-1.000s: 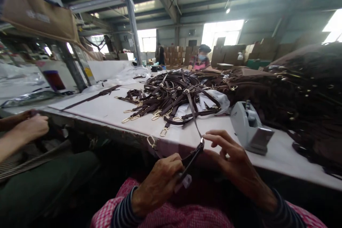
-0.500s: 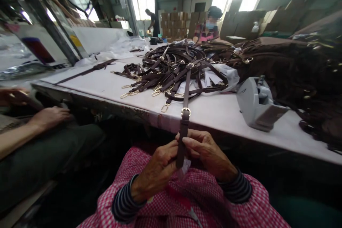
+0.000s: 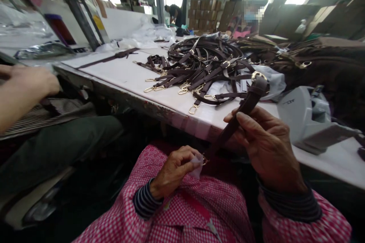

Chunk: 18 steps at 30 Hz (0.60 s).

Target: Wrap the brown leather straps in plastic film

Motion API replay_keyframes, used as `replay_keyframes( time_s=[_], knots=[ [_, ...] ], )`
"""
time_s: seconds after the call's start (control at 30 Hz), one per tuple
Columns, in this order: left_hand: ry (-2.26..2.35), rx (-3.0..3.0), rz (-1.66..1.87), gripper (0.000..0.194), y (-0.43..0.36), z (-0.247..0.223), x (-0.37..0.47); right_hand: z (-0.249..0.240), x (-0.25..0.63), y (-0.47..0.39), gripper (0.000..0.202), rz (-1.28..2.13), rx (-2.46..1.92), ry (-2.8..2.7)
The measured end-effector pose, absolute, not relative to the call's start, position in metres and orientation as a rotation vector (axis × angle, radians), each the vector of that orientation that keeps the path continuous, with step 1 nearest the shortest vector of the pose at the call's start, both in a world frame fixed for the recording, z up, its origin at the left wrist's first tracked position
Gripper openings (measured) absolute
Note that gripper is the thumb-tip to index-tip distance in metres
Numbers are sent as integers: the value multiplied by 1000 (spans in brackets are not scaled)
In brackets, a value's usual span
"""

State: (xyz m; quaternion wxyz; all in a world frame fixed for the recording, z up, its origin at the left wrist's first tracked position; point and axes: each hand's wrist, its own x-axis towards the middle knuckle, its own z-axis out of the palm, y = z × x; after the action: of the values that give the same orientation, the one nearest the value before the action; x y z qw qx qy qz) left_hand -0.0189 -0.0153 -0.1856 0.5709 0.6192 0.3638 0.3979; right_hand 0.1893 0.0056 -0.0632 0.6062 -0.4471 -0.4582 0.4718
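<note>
My right hand (image 3: pixel 265 140) is raised at the table's front edge, its fingers closed on a dark brown strap (image 3: pixel 235 121) with a gold buckle (image 3: pixel 259 76) at the upper end. Lower, over my lap, my left hand (image 3: pixel 178 167) pinches a small piece of thin white wrapping (image 3: pixel 196 167). A bit of gold metal shows beside that wrapping, near the strap's blurred lower end. Behind my hands, a pile of brown straps (image 3: pixel 205 60) with gold clips and buckles lies on the white table (image 3: pixel 159 108).
A grey-white tape dispenser (image 3: pixel 303 117) stands at the right, before a heap of brown material (image 3: pixel 336 60). A person's arm (image 3: pixel 25 87) is at the left. Another person (image 3: pixel 248 21) sits across the table; cartons (image 3: pixel 203 15) are stacked behind.
My right hand has moved up and right with the strap's buckle end. My left hand has separated from it, holding the wrapping. The view has turned, and the person's arm at left has moved.
</note>
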Motion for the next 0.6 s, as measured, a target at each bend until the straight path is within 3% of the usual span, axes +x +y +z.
replay_keyframes(
  time_s=[0.37, 0.6],
  knots=[
    [968, 1538, 905, 32, -9, -220, -23, -26, 186, 11, 12, 906, -963, -1145],
    [962, 1561, 925, 29, -8, -218, -17, -31, 183, 8, 12, 867, -994, -1173]
  ],
)
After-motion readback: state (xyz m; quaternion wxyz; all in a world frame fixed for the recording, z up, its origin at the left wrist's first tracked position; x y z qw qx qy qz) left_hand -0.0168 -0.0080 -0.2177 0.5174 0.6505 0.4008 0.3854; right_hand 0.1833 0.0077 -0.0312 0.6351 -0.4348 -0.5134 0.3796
